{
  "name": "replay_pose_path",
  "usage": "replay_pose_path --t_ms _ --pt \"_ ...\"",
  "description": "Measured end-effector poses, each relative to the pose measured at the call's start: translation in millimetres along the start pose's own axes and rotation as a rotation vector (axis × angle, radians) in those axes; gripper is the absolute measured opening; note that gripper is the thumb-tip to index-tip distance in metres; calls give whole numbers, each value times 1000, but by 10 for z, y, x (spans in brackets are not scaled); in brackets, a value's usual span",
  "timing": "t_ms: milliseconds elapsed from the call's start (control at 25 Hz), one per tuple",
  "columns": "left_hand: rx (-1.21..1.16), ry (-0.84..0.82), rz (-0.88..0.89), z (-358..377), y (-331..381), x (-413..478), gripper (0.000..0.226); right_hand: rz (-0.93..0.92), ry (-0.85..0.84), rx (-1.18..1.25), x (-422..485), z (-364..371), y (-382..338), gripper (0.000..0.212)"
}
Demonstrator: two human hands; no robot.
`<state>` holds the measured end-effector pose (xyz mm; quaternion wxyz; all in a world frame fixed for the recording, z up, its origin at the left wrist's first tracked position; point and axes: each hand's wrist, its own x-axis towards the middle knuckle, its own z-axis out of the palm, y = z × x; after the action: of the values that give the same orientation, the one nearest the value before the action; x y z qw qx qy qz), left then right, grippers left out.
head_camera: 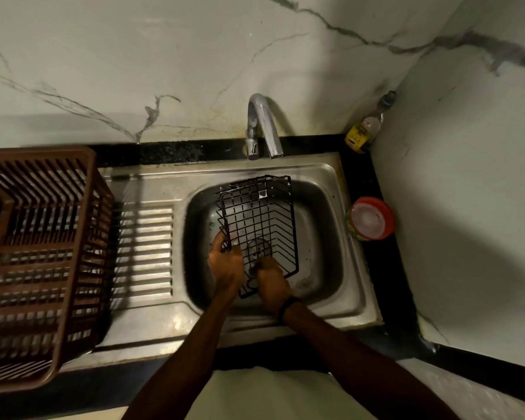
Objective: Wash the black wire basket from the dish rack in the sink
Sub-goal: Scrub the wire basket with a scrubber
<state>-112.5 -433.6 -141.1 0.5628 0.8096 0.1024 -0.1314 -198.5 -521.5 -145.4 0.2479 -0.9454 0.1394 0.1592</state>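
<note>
Holding black wire basket (259, 231) inside sink (322, 189) bowl, tilted, open side up toward camera. Left hand (226, 262) grips basket's left rim, fingers curled around wires. Right hand (272, 278) closed at basket's near end, pressing on wires; whether it holds something, cannot tell. Dark band on right wrist. Faucet (262, 125) stands at far edge of sink. Brown dish rack (40, 262) sits on left side of desk, over drainboard edge. Round red-rimmed container (370, 218) just beside sink's right edge; bottle (365, 128) in far right corner.
</note>
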Motion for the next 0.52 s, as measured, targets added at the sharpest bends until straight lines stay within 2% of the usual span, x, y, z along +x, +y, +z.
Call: replay_pose_path --t_ms 80,160,280,360,480,520 --pt "-9 15 -6 -26 -32 21 33 -174 -113 -64 -133 36 -19 23" --pt "-17 39 -47 -59 -118 6 30 -105 -160 -43 -182 -32 187 21" --pt "-48 45 -127 -30 -124 -44 39 171 34 130 -17 -104 360 20" --pt "-43 57 -115 -12 -37 -41 42 183 11 141 22 -93 167 26" --pt "-93 87 -113 -36 8 -2 42 -67 -129 87 -179 -90 36 30" --pt "-99 93 -116 -63 18 -24 41 -55 -105 75 -200 -110 135 31"
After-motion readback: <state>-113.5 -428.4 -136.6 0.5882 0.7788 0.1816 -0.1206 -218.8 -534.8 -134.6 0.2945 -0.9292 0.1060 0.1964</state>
